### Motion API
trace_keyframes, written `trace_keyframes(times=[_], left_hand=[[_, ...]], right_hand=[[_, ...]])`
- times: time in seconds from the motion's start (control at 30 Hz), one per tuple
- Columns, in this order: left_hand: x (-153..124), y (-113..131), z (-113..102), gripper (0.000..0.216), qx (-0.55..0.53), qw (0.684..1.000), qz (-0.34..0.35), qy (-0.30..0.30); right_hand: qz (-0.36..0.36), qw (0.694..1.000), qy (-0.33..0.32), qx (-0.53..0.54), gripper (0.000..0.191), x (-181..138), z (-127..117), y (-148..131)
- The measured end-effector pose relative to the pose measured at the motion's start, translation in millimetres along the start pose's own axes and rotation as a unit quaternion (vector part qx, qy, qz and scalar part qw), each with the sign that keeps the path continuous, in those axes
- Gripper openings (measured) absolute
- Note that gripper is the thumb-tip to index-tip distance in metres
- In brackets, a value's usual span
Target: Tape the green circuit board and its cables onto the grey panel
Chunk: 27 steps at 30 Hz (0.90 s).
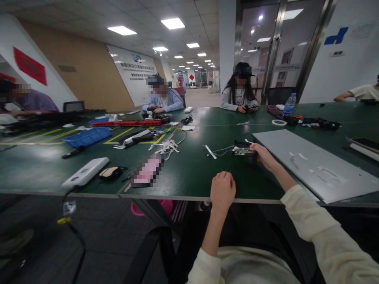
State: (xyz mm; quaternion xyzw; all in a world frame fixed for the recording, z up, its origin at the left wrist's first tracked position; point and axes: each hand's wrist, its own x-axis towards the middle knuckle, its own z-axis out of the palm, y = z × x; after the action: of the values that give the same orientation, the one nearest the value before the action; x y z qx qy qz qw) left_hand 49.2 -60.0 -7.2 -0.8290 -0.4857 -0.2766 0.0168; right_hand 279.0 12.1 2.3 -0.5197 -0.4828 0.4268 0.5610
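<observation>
My right hand (262,154) grips a small green circuit board (242,151) by its right end, just above the green table. Black parts are attached to the board, and thin wires (224,151) run from its left side to a white strip (211,152) on the table. My left hand (223,188) rests at the table's front edge, curled into a loose fist, and nothing shows sticking out of it. The undersides of its fingers are hidden. To the right of my right hand lies a flat grey panel (314,161) with several white strips on it.
Left of my hands are a blurred pink phone (147,171), a heap of white strips (166,146), a white power bank (85,172) with a cable, and a blue tray (88,137). A water bottle (289,105) stands far right. Co-workers sit across the table (189,177).
</observation>
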Motion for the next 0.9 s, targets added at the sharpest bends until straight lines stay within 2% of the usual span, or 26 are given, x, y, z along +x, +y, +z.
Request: trace_keyframes(times=[0.1, 0.23, 0.43, 0.57, 0.77, 0.9], left_hand=[[1, 0, 1, 0.017, 0.008, 1.000, 0.000, 0.000], [2, 1, 2, 0.015, 0.011, 1.000, 0.003, -0.002], [3, 1, 3, 0.016, 0.010, 1.000, 0.004, -0.001], [3, 1, 3, 0.016, 0.011, 1.000, 0.004, -0.002], [4, 2, 1, 0.016, 0.005, 1.000, 0.005, -0.004], [4, 1, 0, 0.016, 0.001, 1.000, 0.004, -0.012]], right_hand=[[-0.012, 0.993, -0.064, -0.100, 0.011, 1, 1, 14], [-0.071, 0.967, -0.060, -0.239, 0.021, 3, -1, 21], [-0.052, 0.940, 0.011, -0.338, 0.046, -2, 2, 19], [-0.034, 0.892, 0.066, -0.447, 0.056, -7, 8, 15], [-0.023, 0.807, 0.117, -0.579, 0.058, -13, 15, 10], [-0.040, 0.790, 0.150, -0.593, 0.048, -11, 3, 8]])
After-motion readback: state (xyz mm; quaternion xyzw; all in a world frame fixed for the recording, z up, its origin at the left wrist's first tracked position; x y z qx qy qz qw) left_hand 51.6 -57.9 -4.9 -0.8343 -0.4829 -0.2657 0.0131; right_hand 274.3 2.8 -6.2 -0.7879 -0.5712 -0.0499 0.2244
